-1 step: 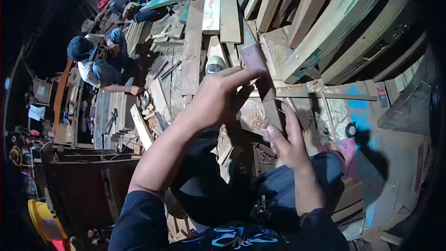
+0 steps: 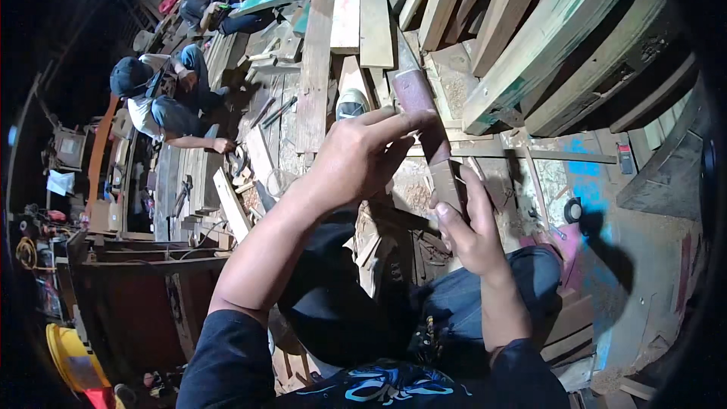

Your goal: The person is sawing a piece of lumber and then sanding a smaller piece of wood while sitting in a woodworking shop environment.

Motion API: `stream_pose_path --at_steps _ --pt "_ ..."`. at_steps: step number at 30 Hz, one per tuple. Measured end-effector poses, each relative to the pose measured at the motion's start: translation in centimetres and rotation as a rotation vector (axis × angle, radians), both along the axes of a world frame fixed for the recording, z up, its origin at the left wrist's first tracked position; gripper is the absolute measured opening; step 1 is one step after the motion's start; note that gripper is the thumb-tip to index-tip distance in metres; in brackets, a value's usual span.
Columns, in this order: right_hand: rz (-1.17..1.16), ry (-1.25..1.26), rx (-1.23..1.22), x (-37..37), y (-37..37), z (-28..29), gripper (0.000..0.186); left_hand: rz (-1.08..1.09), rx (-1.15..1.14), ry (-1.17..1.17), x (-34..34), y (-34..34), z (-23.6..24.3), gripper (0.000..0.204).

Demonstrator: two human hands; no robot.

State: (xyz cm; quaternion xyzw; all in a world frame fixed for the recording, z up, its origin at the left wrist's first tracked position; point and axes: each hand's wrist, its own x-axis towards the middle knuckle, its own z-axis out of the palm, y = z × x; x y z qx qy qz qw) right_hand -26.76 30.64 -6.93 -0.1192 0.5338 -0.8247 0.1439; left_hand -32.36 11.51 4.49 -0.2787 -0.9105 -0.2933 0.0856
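In front of my lap a narrow flat piece slants down to the right. Its upper part is a maroon strip [image 2: 413, 91]; the lower part is a brown wooden block [image 2: 447, 188]. Whether these are one piece or two laid together I cannot tell. My left hand [image 2: 363, 151] reaches over from the left and grips the maroon strip, forefinger across it and the other fingers partly hidden. Lower down, my right hand [image 2: 473, 235] pinches the brown wooden block between thumb and fingers.
Thick timber beams [image 2: 553, 45] lean at the right. Long planks [image 2: 376, 23] lie ahead. A thin wooden strip [image 2: 545, 156], a hammer [image 2: 539, 193] and a tape measure [image 2: 572, 210] lie to the right. Two co-workers [image 2: 170, 98] sit at the far left. A yellow container [image 2: 72, 356] stands lower left.
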Motion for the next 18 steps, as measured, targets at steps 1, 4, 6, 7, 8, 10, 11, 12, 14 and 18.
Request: stream_pose_path --at_steps 1,4,6,7,8,10,11,12,14,18 --pt "0.005 -0.006 -0.014 -0.1 0.1 0.3 0.058 0.018 -0.092 0.004 0.1 0.0 0.0 0.042" --pt "0.019 -0.008 0.041 0.2 0.4 -0.1 0.057 -0.005 -0.095 0.023 0.6 -0.2 -0.2 0.047" --pt "-0.016 0.044 0.176 0.8 0.4 -0.7 0.057 -0.043 -0.158 0.09 0.8 -0.3 0.2 0.055" --pt "-0.016 0.047 0.18 0.9 0.6 -0.3 0.057 -0.043 -0.154 0.092 0.9 -0.5 0.2 0.055" --pt "0.034 -0.061 0.109 1.1 0.8 0.5 0.056 -0.052 -0.155 0.093 1.2 -0.8 0.0 0.056" --pt "0.03 -0.127 -0.051 1.1 1.1 1.7 0.055 -0.056 -0.208 0.109 1.7 -0.4 -0.2 0.059" --pt "0.044 -0.082 -0.028 0.8 1.4 1.9 0.055 -0.065 -0.269 0.139 1.9 0.4 0.3 0.058" --pt "0.039 -0.113 -0.052 1.2 1.1 1.7 0.055 -0.081 -0.27 0.183 1.5 0.3 -0.1 0.058" --pt "0.008 -0.105 -0.046 1.8 0.6 1.4 0.055 -0.073 -0.272 0.194 1.2 -0.2 -0.2 0.06" --pt "0.036 -0.162 -0.108 1.2 1.2 2.6 0.059 -0.05 -0.293 0.26 2.1 0.1 -0.4 0.066"
